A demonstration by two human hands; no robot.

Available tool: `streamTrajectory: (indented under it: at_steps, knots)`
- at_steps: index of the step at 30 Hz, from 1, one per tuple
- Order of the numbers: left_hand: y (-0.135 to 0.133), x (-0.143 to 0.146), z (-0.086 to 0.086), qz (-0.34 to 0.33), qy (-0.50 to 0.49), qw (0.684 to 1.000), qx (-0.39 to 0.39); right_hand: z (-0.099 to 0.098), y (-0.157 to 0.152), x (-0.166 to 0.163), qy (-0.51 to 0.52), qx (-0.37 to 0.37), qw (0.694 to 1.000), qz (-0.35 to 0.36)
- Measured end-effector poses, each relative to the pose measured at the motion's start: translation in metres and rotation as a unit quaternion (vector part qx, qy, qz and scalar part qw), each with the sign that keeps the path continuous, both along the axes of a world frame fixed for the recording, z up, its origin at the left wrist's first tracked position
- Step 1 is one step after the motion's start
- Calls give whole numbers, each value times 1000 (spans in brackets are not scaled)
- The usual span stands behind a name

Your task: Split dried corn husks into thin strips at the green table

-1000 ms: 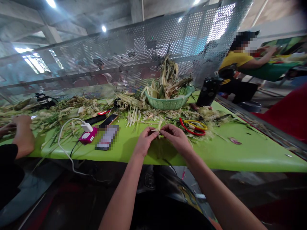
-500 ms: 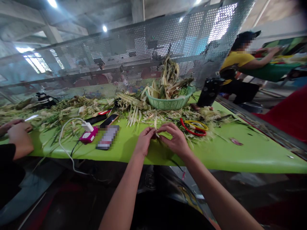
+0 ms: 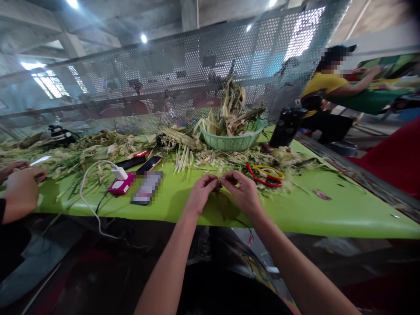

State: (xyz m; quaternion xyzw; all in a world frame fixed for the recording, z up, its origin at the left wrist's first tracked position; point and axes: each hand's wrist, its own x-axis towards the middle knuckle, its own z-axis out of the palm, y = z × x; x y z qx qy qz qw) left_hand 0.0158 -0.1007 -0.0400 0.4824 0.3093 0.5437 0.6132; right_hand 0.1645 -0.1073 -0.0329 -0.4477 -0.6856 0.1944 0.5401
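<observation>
My left hand (image 3: pixel 201 193) and my right hand (image 3: pixel 241 191) meet over the near part of the lime-green table (image 3: pixel 328 210). Both pinch a small pale strip of dried leaf (image 3: pixel 219 180) between thumb and fingertips, fingers closed on it. Loose dried leaf strips (image 3: pixel 183 153) lie scattered just beyond my hands. A teal plastic basket (image 3: pixel 231 141) piled with dried husks stands further back at the middle.
Red and yellow rings (image 3: pixel 266 173) lie right of my hands. Phones (image 3: pixel 147 187), a pink device (image 3: pixel 120 185) with a white charger and cable sit to the left. Another person's hands (image 3: pixel 20 189) work at far left. A perforated metal screen (image 3: pixel 164 74) backs the table; a seated person (image 3: pixel 323 94) is at right.
My hands stay together on the leaf strip, shifting slightly as the fingers rework it. The other person's hand at far left has moved lower and closer to the table edge.
</observation>
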Motion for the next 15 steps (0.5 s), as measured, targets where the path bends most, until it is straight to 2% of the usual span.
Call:
streamTrajectory:
  at_steps: [9, 15]
  knots:
    - [-6, 0, 7, 9, 83, 994, 65, 3, 0, -1, 36, -9, 999, -11]
    - [-5, 0, 3, 27, 65, 997, 42, 3, 3, 0, 90, -54, 994, 31]
